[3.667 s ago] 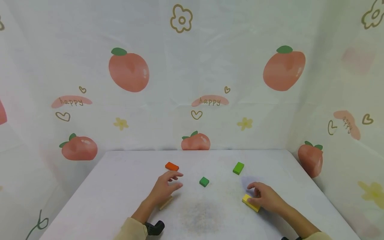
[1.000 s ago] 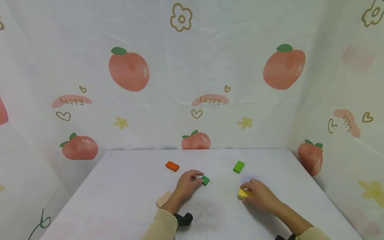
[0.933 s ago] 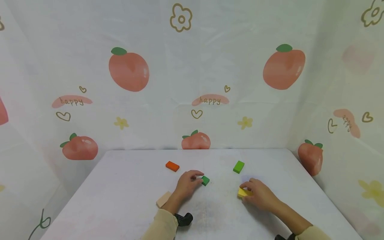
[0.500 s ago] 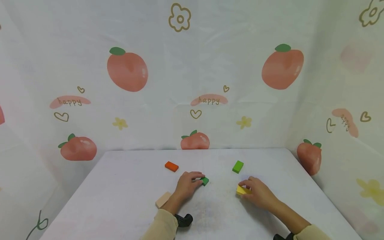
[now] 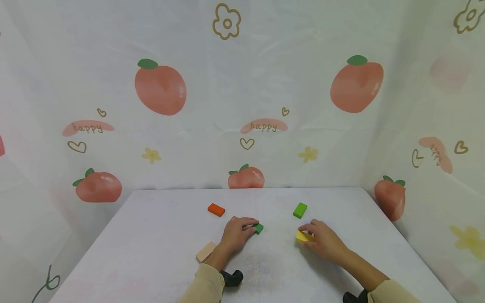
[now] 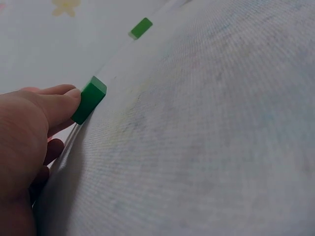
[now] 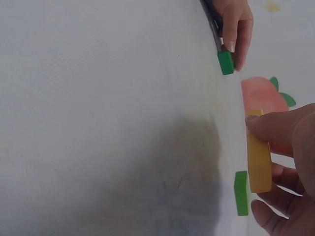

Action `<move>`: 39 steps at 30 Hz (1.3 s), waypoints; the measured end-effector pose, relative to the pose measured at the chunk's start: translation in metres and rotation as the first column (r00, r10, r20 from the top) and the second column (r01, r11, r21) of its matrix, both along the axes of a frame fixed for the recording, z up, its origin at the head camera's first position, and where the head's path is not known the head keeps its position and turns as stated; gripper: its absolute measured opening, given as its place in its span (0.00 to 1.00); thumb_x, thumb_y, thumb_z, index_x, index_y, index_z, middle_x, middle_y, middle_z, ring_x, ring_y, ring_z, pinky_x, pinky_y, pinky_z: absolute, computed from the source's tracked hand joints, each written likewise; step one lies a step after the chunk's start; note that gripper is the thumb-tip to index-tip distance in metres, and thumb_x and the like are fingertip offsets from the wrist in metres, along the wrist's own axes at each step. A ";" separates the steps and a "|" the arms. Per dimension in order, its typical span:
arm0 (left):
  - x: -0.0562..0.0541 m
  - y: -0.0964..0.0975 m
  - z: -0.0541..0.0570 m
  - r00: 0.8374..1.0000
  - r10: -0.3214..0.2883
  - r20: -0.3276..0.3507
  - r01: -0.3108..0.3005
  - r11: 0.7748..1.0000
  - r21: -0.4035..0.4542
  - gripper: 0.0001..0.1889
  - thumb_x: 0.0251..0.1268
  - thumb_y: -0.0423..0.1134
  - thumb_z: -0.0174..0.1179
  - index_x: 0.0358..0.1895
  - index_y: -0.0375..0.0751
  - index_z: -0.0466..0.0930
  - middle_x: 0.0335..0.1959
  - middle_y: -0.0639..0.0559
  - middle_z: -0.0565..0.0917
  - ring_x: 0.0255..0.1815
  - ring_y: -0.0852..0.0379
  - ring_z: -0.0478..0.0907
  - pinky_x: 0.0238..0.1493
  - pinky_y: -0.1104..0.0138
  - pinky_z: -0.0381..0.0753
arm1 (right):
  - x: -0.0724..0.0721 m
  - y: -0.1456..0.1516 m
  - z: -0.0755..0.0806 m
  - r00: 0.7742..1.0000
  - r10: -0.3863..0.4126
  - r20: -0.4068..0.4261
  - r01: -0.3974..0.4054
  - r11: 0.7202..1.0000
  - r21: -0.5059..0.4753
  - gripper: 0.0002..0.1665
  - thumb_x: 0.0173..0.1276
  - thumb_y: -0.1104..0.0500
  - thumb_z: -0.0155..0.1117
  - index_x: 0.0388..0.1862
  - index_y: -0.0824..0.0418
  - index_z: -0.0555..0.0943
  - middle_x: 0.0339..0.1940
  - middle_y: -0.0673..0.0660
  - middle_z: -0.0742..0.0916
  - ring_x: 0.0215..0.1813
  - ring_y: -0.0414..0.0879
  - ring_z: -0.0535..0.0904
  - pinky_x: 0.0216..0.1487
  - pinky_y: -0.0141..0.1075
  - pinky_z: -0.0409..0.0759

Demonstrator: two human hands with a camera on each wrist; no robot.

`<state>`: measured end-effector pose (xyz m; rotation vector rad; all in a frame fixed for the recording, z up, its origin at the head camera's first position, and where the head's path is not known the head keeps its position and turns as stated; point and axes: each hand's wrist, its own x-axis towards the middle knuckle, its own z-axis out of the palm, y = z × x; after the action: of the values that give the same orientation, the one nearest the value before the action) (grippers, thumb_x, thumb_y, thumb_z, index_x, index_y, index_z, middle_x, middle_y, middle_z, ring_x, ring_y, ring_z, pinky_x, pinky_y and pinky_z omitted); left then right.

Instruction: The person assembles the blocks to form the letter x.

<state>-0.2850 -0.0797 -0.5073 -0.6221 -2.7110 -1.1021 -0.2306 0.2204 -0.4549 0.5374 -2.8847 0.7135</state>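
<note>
A dark green block (image 5: 259, 228) lies near the middle of the white table, and my left hand (image 5: 235, 234) pinches it between thumb and fingers. The left wrist view shows this green block (image 6: 90, 101) against the fingertips. To the right, my right hand (image 5: 325, 240) grips a yellow block (image 5: 304, 237) by thumb and fingers. In the right wrist view the yellow block (image 7: 259, 157) appears lifted off the table, with a shadow below it.
An orange block (image 5: 216, 210) lies at the back left of the table (image 5: 151, 235). Farther right is a light green block (image 5: 300, 210). A plain wooden block (image 5: 206, 252) sits beside the left forearm, partly covered by it. A printed curtain surrounds the table.
Over the last seconds my left hand moved right from near the wooden block to the green block, then stayed. My right hand took hold of the yellow block and carried it left and away.
</note>
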 end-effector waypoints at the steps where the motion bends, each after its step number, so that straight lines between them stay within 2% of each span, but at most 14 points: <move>1: 0.000 0.000 0.000 1.000 0.002 0.002 -0.002 1.000 0.001 0.13 0.64 0.41 0.64 0.52 0.53 0.86 0.50 0.61 0.84 0.41 0.59 0.71 0.42 0.64 0.70 | -0.001 0.000 0.000 1.000 0.004 -0.007 -0.004 1.000 0.002 0.21 0.51 0.60 0.78 0.46 0.56 0.85 0.31 0.45 0.76 0.36 0.41 0.71 0.36 0.37 0.72; 10: -0.001 -0.001 -0.002 0.999 0.019 0.041 -0.019 1.000 0.010 0.13 0.65 0.42 0.64 0.52 0.55 0.86 0.48 0.60 0.85 0.41 0.59 0.70 0.43 0.62 0.70 | -0.005 -0.001 0.001 0.995 0.080 -0.056 -0.077 0.995 0.056 0.21 0.51 0.59 0.78 0.46 0.56 0.85 0.32 0.44 0.76 0.38 0.42 0.73 0.38 0.37 0.75; 18: 0.001 0.000 -0.001 0.998 0.029 0.049 -0.029 1.000 -0.001 0.13 0.65 0.43 0.64 0.52 0.55 0.86 0.47 0.59 0.85 0.41 0.59 0.70 0.42 0.63 0.70 | -0.007 -0.006 0.004 0.999 0.042 -0.020 -0.041 0.997 0.069 0.21 0.53 0.58 0.78 0.47 0.55 0.85 0.32 0.44 0.76 0.39 0.41 0.72 0.40 0.37 0.75; 26: 0.001 0.000 -0.001 0.998 0.032 0.055 -0.032 0.999 -0.015 0.13 0.65 0.43 0.63 0.52 0.57 0.86 0.45 0.59 0.84 0.43 0.58 0.70 0.44 0.61 0.70 | -0.009 -0.008 0.001 0.998 0.038 -0.055 -0.036 0.998 0.042 0.22 0.53 0.58 0.77 0.48 0.55 0.85 0.33 0.44 0.76 0.39 0.41 0.72 0.38 0.36 0.74; 35: 0.000 0.000 0.000 0.998 0.032 0.057 -0.031 0.999 -0.022 0.13 0.65 0.43 0.63 0.52 0.57 0.86 0.45 0.59 0.84 0.44 0.57 0.71 0.45 0.60 0.70 | -0.009 -0.011 -0.005 0.992 0.070 -0.109 -0.071 0.997 -0.004 0.22 0.54 0.59 0.77 0.49 0.57 0.84 0.33 0.44 0.76 0.39 0.42 0.73 0.38 0.35 0.74; 39: 0.000 0.001 0.000 0.998 0.032 0.045 -0.031 0.999 -0.027 0.13 0.65 0.43 0.63 0.52 0.57 0.86 0.45 0.59 0.85 0.44 0.57 0.71 0.45 0.60 0.70 | -0.012 -0.014 -0.009 0.985 0.075 -0.156 -0.079 0.997 -0.022 0.23 0.53 0.59 0.77 0.49 0.57 0.84 0.33 0.44 0.75 0.39 0.42 0.73 0.38 0.34 0.74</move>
<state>-0.2851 -0.0792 -0.5074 -0.5626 -2.7675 -1.0878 -0.2421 0.2062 -0.4644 0.6730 -2.7191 0.6895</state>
